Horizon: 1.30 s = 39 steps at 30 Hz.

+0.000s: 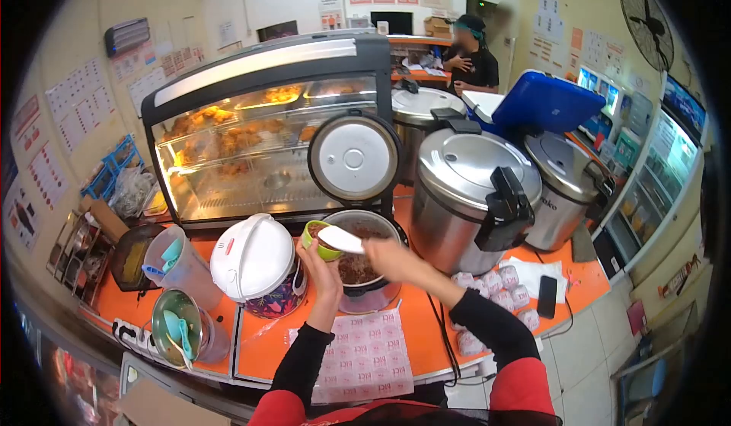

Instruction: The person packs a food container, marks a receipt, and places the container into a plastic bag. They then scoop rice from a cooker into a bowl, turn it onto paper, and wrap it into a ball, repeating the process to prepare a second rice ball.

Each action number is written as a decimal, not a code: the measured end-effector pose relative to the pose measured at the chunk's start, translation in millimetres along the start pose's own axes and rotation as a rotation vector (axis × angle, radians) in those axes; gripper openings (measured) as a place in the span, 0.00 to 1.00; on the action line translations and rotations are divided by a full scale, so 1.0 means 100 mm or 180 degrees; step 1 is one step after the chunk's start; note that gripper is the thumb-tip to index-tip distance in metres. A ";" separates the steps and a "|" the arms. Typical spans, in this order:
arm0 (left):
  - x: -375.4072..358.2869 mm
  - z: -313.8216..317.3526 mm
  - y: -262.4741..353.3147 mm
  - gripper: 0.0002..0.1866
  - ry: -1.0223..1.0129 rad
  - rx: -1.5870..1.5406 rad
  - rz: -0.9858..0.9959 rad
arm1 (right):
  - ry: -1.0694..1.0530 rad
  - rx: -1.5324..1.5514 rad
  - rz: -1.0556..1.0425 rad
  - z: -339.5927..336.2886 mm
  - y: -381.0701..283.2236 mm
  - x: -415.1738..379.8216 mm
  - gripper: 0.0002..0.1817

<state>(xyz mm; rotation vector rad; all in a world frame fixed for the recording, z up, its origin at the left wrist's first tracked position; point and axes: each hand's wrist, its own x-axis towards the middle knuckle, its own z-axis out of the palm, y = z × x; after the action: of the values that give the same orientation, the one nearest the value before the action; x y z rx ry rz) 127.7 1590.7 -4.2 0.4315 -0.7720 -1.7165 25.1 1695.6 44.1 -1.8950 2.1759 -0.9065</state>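
Note:
My left hand [323, 274] holds a small green cup [317, 237] tilted over the left rim of an open cooker [365, 295]. Dark brown food [355, 269] lies inside the cooker. A white paddle [340, 239] is gripped in my right hand [387, 258], its blade at the cup's mouth. Brown food shows in the cup, partly hidden by the blade. The cooker's round lid [354, 157] stands raised behind it. Printed paper [365, 357] lies flat in front of the cooker.
A white-lidded cooker [255, 258] stands left, beside jugs [179, 270] with utensils. Large steel cookers [468, 197] stand right, near wrapped bundles [502, 293] and a phone [547, 296]. A heated display case [266, 129] is behind. Another person [476, 57] stands at the back.

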 end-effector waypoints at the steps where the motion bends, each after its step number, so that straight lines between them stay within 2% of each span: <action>1: 0.02 0.00 0.01 0.22 -0.0029 -0.0017 0.0150 | 0.0005 -0.0007 -0.0116 0.00 -0.09 -0.01 0.20; 2: 0.01 -0.01 0.03 0.23 -0.0026 -0.0183 0.0095 | -0.0245 0.0302 0.0465 -0.06 -0.19 -0.04 0.22; 5: 0.04 -0.08 0.02 0.24 -0.0079 -0.0265 0.0132 | -0.0444 0.0481 0.0175 -0.13 -0.13 0.02 0.22; 8: 0.14 -0.17 0.01 0.24 0.0205 -0.0778 0.0160 | 0.0207 0.0302 0.0183 -0.13 0.21 0.30 0.22; 11: 0.06 -0.06 0.27 0.25 0.0232 -0.1149 0.0163 | 0.0124 -0.0066 0.0495 0.02 0.58 0.62 0.22; 12: 0.00 -0.01 0.35 0.25 0.0261 -0.1183 0.0142 | -0.0182 -0.0350 0.0639 0.04 0.61 0.68 0.20; 15: -0.22 0.05 0.52 0.28 0.0150 -0.1213 0.0215 | -0.0198 -0.1470 0.0486 0.19 0.58 0.65 0.20; 17: -0.31 0.03 0.56 0.28 0.0147 -0.1210 0.0289 | 0.0491 -0.1480 -0.0349 0.15 0.29 0.49 0.26; 19: -0.39 -0.06 0.50 0.29 0.0186 -0.1175 0.0448 | -0.0085 -0.0078 -0.0639 0.09 -0.10 0.26 0.34; 21: -0.59 -0.10 0.49 0.29 0.0051 -0.0969 0.0320 | -0.0072 0.2502 -0.0780 0.61 -0.29 -0.03 0.37; 22: -0.68 -0.21 0.36 0.30 0.0049 -0.0790 0.0340 | -0.0079 0.3345 -0.0462 0.90 -0.37 -0.19 0.38; 25: -1.16 -0.36 0.16 0.30 0.0159 0.0702 0.0862 | 0.0196 0.4071 0.0570 1.47 -0.27 -0.68 0.36; 26: -1.31 -0.47 0.15 0.29 0.0063 0.0734 0.0812 | 0.0404 0.5424 0.0525 1.39 -0.47 -0.86 0.39; 29: -1.47 -1.32 0.05 0.27 -0.1070 0.2585 0.0664 | 0.0074 0.6555 0.1179 1.24 -0.35 -1.34 0.49; 30: -1.50 -1.51 0.12 0.30 -0.1344 0.2956 -0.0294 | 0.0106 0.6752 0.1415 1.26 -0.24 -1.51 0.50; 33: -1.67 -2.15 -0.06 0.41 -0.2417 0.5732 -0.0461 | 0.0413 0.6636 0.2302 1.46 0.07 -1.92 0.47; 34: -1.74 -2.27 -0.10 0.54 -0.2503 0.6130 -0.0300 | 0.0314 0.5887 0.2395 1.55 0.14 -1.93 0.46; 36: -1.79 -2.43 -0.19 0.58 -0.2463 0.6012 -0.0111 | 0.0102 0.4385 0.2513 1.71 0.25 -1.95 0.44; 39: -1.77 -2.46 -0.22 0.62 -0.2394 0.5880 -0.0069 | -0.0084 0.1149 0.0349 1.98 0.17 -1.68 0.42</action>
<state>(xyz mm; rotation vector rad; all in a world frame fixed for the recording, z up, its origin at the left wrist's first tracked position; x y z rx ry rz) 320.9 1695.0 -214.0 0.9527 -2.8105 -0.6199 136.8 1782.4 -174.1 -1.5936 1.9197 -1.1526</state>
